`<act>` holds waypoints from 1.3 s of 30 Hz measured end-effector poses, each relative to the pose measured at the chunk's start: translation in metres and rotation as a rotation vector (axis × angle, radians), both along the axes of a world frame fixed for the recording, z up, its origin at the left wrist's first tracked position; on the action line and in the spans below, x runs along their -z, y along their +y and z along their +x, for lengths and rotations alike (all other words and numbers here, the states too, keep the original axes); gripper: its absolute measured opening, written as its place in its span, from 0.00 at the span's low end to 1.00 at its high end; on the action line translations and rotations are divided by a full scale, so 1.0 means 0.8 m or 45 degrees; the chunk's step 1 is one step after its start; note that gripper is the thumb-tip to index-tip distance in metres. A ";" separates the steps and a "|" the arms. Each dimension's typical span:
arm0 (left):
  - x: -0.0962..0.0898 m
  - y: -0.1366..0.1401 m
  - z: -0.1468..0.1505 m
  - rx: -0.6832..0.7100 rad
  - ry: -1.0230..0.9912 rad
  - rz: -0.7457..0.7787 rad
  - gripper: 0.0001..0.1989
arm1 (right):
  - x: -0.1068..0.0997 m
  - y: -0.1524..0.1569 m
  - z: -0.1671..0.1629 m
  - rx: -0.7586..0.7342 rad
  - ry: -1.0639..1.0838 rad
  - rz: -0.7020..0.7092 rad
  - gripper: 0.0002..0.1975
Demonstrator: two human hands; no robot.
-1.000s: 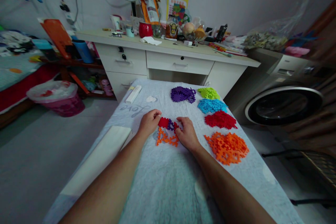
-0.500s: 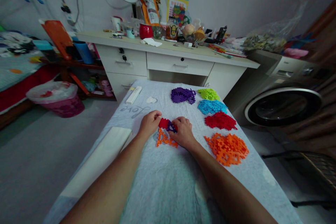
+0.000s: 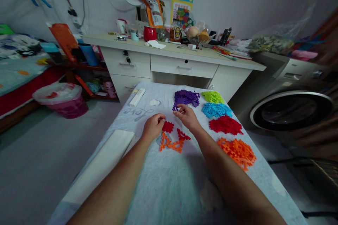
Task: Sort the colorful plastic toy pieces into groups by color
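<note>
My left hand [image 3: 154, 126] pinches the left edge of a red square interlocking building piece [image 3: 168, 126] on the cloth-covered table. My right hand [image 3: 187, 116] is raised at the near edge of the purple pile [image 3: 188, 97]. A purple interlocking piece [image 3: 174, 108] shows at its thumb and index finger, partly lost against the pile. Below the hands lie joined orange open-frame pieces [image 3: 171, 145]. A red triangular piece [image 3: 182, 134] sits at their upper right, touching them or very close.
Piles of green pieces [image 3: 212, 96], blue pieces [image 3: 217, 109], red pieces [image 3: 226, 125] and orange pieces [image 3: 239, 153] line the table's right side. A white box [image 3: 137, 97] lies at the far left, and a long white object [image 3: 102, 165] along the left edge. A desk [image 3: 169, 50] stands behind.
My right hand has moved up and away towards the purple pile. The purple piece beside the red square is gone from there, uncovering the red triangle. The view has shifted slightly.
</note>
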State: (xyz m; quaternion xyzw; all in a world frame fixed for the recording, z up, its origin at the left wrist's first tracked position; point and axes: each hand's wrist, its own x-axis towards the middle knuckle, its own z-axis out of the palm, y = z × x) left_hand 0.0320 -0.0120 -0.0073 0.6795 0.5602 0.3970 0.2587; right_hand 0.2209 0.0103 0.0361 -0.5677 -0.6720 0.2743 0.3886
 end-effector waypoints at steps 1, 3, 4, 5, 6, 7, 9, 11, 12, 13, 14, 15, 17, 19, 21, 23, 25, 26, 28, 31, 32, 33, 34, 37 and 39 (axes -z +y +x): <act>0.001 0.001 0.000 0.003 -0.002 0.002 0.09 | -0.003 0.012 0.003 0.042 -0.046 0.010 0.21; 0.003 0.001 -0.001 0.001 -0.011 0.001 0.10 | -0.010 0.037 0.010 0.161 -0.159 0.033 0.20; 0.004 0.001 -0.001 -0.005 -0.015 -0.001 0.10 | -0.012 0.050 0.014 0.222 -0.213 0.035 0.20; 0.004 0.001 -0.001 -0.008 -0.020 -0.005 0.10 | -0.014 0.063 0.019 0.278 -0.259 0.030 0.19; 0.003 0.001 -0.001 -0.011 -0.026 -0.008 0.10 | -0.015 0.075 0.023 0.331 -0.299 0.020 0.19; 0.003 0.000 -0.001 -0.011 -0.033 -0.011 0.09 | -0.016 0.087 0.028 0.382 -0.333 0.010 0.18; 0.001 0.000 0.000 -0.006 -0.041 -0.020 0.09 | -0.015 0.107 0.037 0.477 -0.392 -0.003 0.18; -0.001 -0.001 0.000 -0.001 -0.043 -0.025 0.09 | -0.014 0.124 0.044 0.555 -0.431 -0.013 0.18; -0.001 -0.001 0.000 0.000 -0.041 -0.027 0.09 | -0.013 0.131 0.047 0.582 -0.439 -0.015 0.18; -0.002 -0.001 0.000 0.001 -0.037 -0.029 0.09 | -0.012 0.137 0.050 0.603 -0.441 -0.016 0.18; -0.002 -0.001 0.000 0.001 -0.034 -0.030 0.09 | -0.011 0.142 0.053 0.619 -0.436 -0.014 0.18; -0.002 -0.001 0.000 0.002 -0.033 -0.030 0.09 | -0.010 0.146 0.055 0.634 -0.425 -0.013 0.17; -0.001 -0.001 0.000 0.003 -0.036 -0.028 0.09 | -0.007 0.151 0.058 0.649 -0.367 -0.012 0.18; 0.000 -0.001 0.000 0.003 -0.041 -0.025 0.09 | -0.003 0.151 0.060 0.640 -0.274 -0.004 0.20; 0.001 0.000 0.000 0.000 -0.038 -0.026 0.09 | 0.001 0.147 0.060 0.618 -0.205 0.009 0.22; 0.001 0.000 0.000 0.002 -0.034 -0.019 0.09 | 0.005 0.136 0.058 0.595 -0.167 0.019 0.23; 0.002 0.000 0.000 0.004 -0.035 -0.008 0.09 | 0.008 0.119 0.053 0.555 -0.125 0.020 0.22; 0.002 0.000 0.000 0.004 -0.034 -0.005 0.09 | 0.010 0.108 0.050 0.519 -0.100 0.015 0.21; 0.002 -0.001 0.000 -0.001 -0.026 -0.009 0.09 | 0.011 0.081 0.043 0.419 -0.067 -0.008 0.18; 0.001 -0.001 0.000 -0.005 -0.014 -0.016 0.09 | 0.008 0.035 0.033 0.194 -0.086 -0.063 0.13; 0.001 -0.001 0.000 -0.005 -0.013 -0.014 0.09 | 0.006 0.019 0.031 0.108 -0.117 -0.084 0.12; 0.001 -0.001 0.000 -0.006 -0.012 -0.010 0.09 | 0.003 0.003 0.031 0.029 -0.162 -0.104 0.12; 0.000 -0.001 0.000 -0.005 -0.010 -0.004 0.09 | -0.001 -0.013 0.031 -0.044 -0.217 -0.119 0.12; 0.001 -0.002 0.000 0.000 0.004 0.006 0.09 | -0.015 -0.055 0.040 -0.201 -0.389 -0.153 0.15; 0.003 -0.002 0.000 0.004 0.014 0.015 0.09 | -0.023 -0.078 0.048 -0.280 -0.500 -0.175 0.19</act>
